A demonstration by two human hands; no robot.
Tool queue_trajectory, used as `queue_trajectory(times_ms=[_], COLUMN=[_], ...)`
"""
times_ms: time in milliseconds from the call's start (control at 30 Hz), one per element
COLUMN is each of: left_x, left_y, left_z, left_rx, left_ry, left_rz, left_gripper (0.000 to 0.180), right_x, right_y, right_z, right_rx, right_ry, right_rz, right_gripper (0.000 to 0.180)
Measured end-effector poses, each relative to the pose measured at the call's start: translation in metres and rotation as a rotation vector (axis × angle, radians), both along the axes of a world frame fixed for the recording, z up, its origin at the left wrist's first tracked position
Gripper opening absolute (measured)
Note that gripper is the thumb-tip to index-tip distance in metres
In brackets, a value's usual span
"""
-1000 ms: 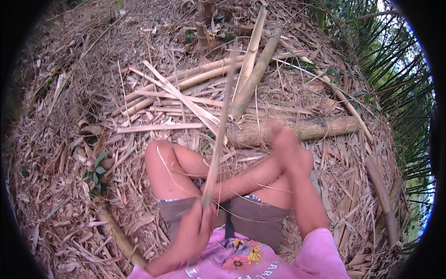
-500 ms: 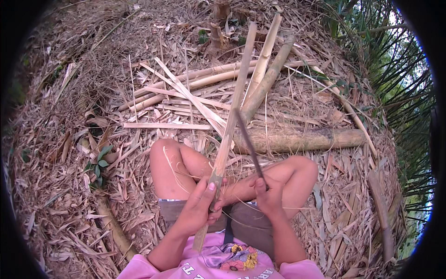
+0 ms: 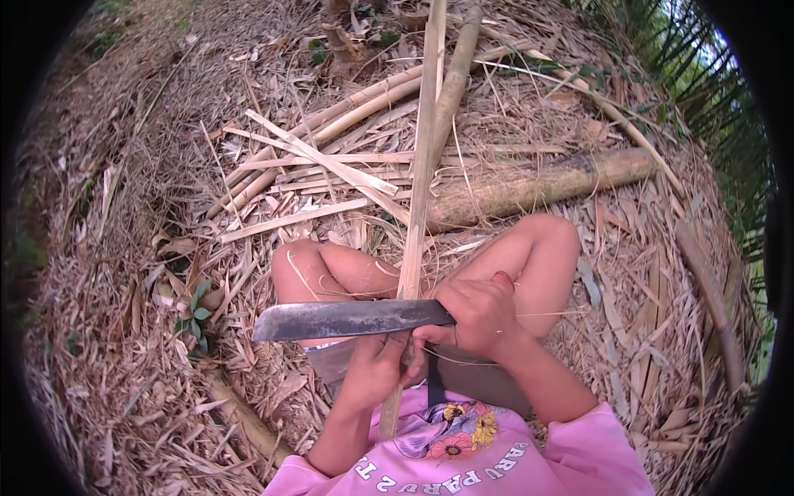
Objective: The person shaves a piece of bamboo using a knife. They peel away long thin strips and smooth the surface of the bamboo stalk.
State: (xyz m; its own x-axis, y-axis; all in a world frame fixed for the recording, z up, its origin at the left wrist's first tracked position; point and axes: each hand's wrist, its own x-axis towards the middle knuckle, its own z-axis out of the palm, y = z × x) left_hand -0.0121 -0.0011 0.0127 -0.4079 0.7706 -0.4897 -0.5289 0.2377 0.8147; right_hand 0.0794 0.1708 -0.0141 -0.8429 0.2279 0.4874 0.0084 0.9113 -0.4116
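A long, pale split-bamboo strip [image 3: 419, 190] rises from my lap and points away from me. My left hand [image 3: 376, 368] is closed around its lower part, and the near end sticks out below the hand over my shirt. In my right hand [image 3: 481, 316] is the handle of a machete [image 3: 347, 319], mostly hidden by the fingers. The wide dark blade lies crosswise over the strip, just beyond my left hand, its tip toward the left. Whether the edge bites into the bamboo I cannot tell.
A thick bamboo log [image 3: 538, 188] lies just beyond my crossed legs, with a thinner bamboo pole [image 3: 453, 91] reaching away from it. Several split strips [image 3: 318, 157] are piled to the left. Dry leaves and shavings cover the ground; a small green plant [image 3: 197, 312] grows at left.
The machete has swung from pointing away to lying crosswise over the strip. My right hand has come in nearer the left. The strip stands more nearly straight ahead, and the view has shifted.
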Motion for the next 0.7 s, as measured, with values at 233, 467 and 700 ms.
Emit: queue_trajectory(times_ms=[233, 467, 700], left_x=[0.019, 0.018, 0.014], left_y=[0.011, 0.003, 0.007], left_z=[0.020, 0.023, 0.022], left_rx=[0.020, -0.014, -0.026], left_ry=[0.107, 0.208, 0.281], left_rz=[0.089, 0.023, 0.040], left_gripper=[0.021, 0.024, 0.023], right_x=[-0.003, -0.009, -0.019], right_y=[0.009, 0.016, 0.042], right_z=[-0.007, -0.008, -0.012], right_rx=[-0.048, -0.070, 0.149], right_ry=[0.015, 0.093, 0.109], right_rz=[-0.023, 0.097, 0.051], right_gripper=[0.063, 0.061, 0.060])
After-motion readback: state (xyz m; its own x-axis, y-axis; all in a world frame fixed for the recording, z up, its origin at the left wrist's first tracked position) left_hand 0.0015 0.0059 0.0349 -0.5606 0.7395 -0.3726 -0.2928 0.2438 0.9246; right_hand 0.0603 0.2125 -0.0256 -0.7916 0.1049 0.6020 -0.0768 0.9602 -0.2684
